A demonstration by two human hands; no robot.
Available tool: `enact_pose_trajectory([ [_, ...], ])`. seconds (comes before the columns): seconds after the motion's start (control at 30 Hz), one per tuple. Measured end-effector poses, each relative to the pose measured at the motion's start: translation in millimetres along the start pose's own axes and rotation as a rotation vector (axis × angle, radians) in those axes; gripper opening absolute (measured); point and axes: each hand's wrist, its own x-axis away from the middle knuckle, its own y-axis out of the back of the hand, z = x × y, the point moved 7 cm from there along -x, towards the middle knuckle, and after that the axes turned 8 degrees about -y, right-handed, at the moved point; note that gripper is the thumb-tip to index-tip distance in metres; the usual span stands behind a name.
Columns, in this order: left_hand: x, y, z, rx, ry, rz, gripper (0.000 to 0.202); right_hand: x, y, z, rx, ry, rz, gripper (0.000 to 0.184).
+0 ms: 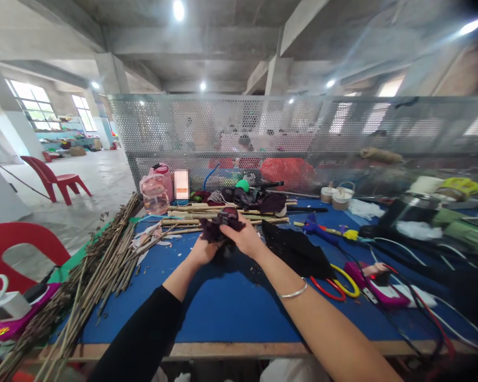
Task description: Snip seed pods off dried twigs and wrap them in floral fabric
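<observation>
Both my hands meet over the middle of the blue table (231, 307). My left hand (202, 250) and my right hand (245, 236) are closed together around a dark purple bunch of fabric petals (223, 225), held just above the tabletop. My right wrist wears a thin silver bangle (292, 292). My left arm is in a black sleeve. A piece of black fabric (297, 249) lies just right of my right hand.
A long bundle of dry sticks (99, 276) lies along the table's left edge. Bamboo sticks (207, 215) lie behind my hands. Scissors with red and yellow handles (336, 284), a glue gun (376, 284), cables and a pink bottle (156, 191) sit around. A perforated metal screen (287, 132) backs the table.
</observation>
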Motion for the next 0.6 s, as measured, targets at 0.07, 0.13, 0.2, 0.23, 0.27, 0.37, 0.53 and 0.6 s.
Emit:
enact_pose_trajectory([
  [0.07,0,5.7,3,0.003,-0.002,-0.068,0.039,3,4,-5,-0.03,-0.001,-0.026,0.048],
  [0.13,0,9.2,5,-0.067,0.002,-0.08,0.029,7,4,-21,0.027,-0.076,-0.011,0.054],
  [0.2,0,12.0,7,-0.147,0.011,-0.085,0.024,12,2,-43,0.096,-0.183,0.029,0.053],
  [0.23,0,14.1,8,-0.164,0.018,-0.107,0.024,14,0,-53,0.113,-0.223,0.056,0.05],
  [0.27,0,15.6,10,-0.159,0.028,-0.132,0.026,15,-2,-61,0.115,-0.246,0.084,0.047],
  [0.37,1,15.8,16,-0.121,0.043,-0.181,0.032,18,-5,-69,0.056,-0.243,0.139,0.044],
  [0.53,4,3.5,9,-0.173,-0.018,-0.091,0.029,20,11,-47,0.039,-0.108,0.011,0.039],
  [0.6,7,-1.9,-2,-0.24,-0.089,-0.038,0.031,25,15,-29,0.042,0.017,-0.038,0.029],
])
